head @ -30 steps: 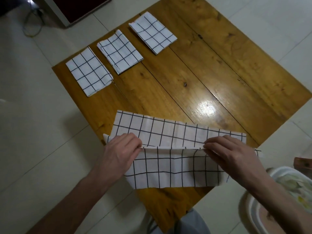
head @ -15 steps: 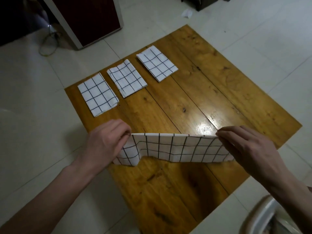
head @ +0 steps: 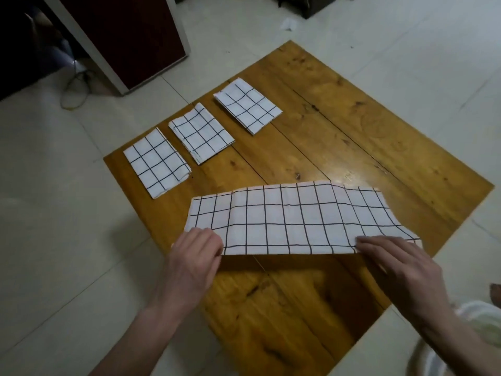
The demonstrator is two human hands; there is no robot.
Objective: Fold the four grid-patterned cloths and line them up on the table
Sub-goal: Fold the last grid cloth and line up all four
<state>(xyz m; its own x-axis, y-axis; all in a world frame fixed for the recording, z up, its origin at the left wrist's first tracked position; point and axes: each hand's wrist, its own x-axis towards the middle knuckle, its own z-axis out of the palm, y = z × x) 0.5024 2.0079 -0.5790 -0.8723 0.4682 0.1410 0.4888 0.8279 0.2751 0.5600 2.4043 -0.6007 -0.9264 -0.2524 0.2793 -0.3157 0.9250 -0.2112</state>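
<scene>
A white cloth with a black grid (head: 295,218), folded into a long strip, lies across the middle of the wooden table (head: 352,126). My left hand (head: 196,256) pinches its near left corner. At the near right corner, my right hand (head: 393,263) holds the cloth with its fingers over the edge. Three folded grid cloths lie in a diagonal row along the table's far left edge: the left one (head: 156,162), the middle one (head: 201,132) and the right one (head: 248,105).
Pale floor tiles surround the low table. A dark cabinet (head: 130,36) with a white frame stands beyond the far left corner, a cable (head: 76,88) beside it. A pale basin (head: 477,337) sits at the lower right. The table's right half is bare wood.
The cloth was held up off the table by its top edge. Both hands have since brought it forward and laid it flat as a long strip.
</scene>
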